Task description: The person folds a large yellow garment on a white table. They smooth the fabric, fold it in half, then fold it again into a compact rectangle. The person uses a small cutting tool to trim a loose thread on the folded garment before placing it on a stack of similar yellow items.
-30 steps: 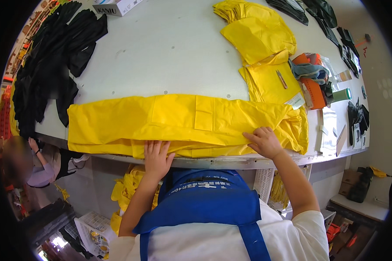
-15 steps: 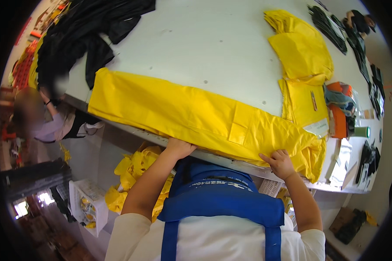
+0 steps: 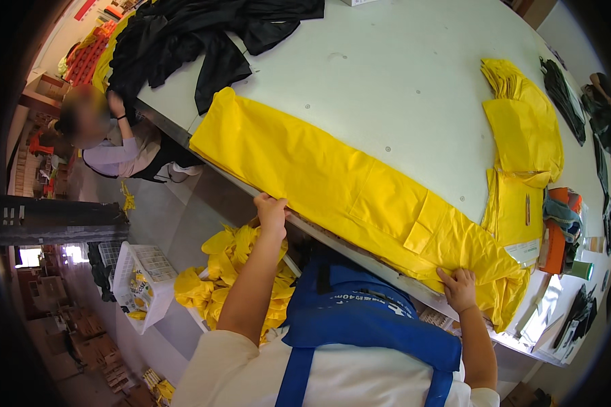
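A long, folded yellow garment [image 3: 319, 173] of smooth, waterproof-looking cloth lies along the table's near edge, with a square pocket patch [image 3: 425, 222] on its right part. My left hand [image 3: 272, 216] is at the garment's near edge, left of my body, its fingers curled on the cloth edge and partly hidden. Over on the right, my right hand [image 3: 460, 292] rests on the garment near its bunched right end, thumb apart from the fingers. Both forearms reach up from the lower edge.
Black garments [image 3: 163, 41] lie at the table's far left, near a seated person [image 3: 119, 142]. Folded yellow pieces [image 3: 523, 136] and an orange box [image 3: 555, 241] stand on the right. Below the edge are a pile of yellow cloth [image 3: 234, 275] and a white basket [image 3: 146, 288].
The view has swung, so the table appears more slanted. My left hand has moved leftward along the garment's near edge; my right hand stays near the bunched end.
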Tool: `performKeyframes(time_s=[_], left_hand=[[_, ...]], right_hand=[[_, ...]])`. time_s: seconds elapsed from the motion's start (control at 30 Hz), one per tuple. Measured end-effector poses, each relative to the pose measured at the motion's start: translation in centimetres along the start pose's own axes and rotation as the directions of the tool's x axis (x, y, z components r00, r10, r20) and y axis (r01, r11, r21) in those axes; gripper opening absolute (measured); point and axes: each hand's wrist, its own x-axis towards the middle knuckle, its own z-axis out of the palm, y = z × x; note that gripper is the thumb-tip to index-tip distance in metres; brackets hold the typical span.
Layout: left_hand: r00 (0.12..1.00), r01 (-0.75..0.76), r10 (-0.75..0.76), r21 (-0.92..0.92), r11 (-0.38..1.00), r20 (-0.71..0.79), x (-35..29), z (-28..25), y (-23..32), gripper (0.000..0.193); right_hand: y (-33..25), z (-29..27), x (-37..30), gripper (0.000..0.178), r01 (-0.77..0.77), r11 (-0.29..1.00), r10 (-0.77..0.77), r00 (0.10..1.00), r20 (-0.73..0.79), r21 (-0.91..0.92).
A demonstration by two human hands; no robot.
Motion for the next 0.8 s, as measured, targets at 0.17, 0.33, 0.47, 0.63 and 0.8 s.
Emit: performKeyframes(time_s=[0.17, 0.33, 0.47, 0.63, 0.8], left_hand=[[0.376, -0.825, 0.759, 0.566, 0.011, 0.532, -6.3, 6.7, 4.5, 0.074], [0.319, -0.813, 0.427, 0.476, -0.336, 0.846, -6.1, 9.8, -2.0, 0.068], [0.280, -0.813, 0.446, 0.457, -0.360, 0.850, -6.2, 10.1, -2.3, 0.067], [0.267, -0.815, 0.446, 0.447, -0.369, 0.854, -5.6, 10.3, -2.7, 0.068], [0.287, -0.818, 0.449, 0.460, -0.345, 0.846, -6.3, 10.8, -3.1, 0.071]], right_hand=[[0.2, -0.9, -0.4, 0.045, -0.074, 0.996, 0.071, 0.995, 0.068, 0.051], [6.1, -5.2, -1.1, 0.032, -0.147, 0.954, 0.219, 0.936, -0.276, 0.261], [13.8, -9.0, -4.8, 0.048, -0.627, 0.775, 0.615, 0.720, -0.322, 0.078], [18.5, -7.2, -5.8, 0.032, -0.594, 0.786, 0.605, 0.796, -0.017, 0.170], [21.3, -4.3, -5.4, 0.022, -0.595, 0.803, 0.583, 0.795, -0.170, -0.028]])
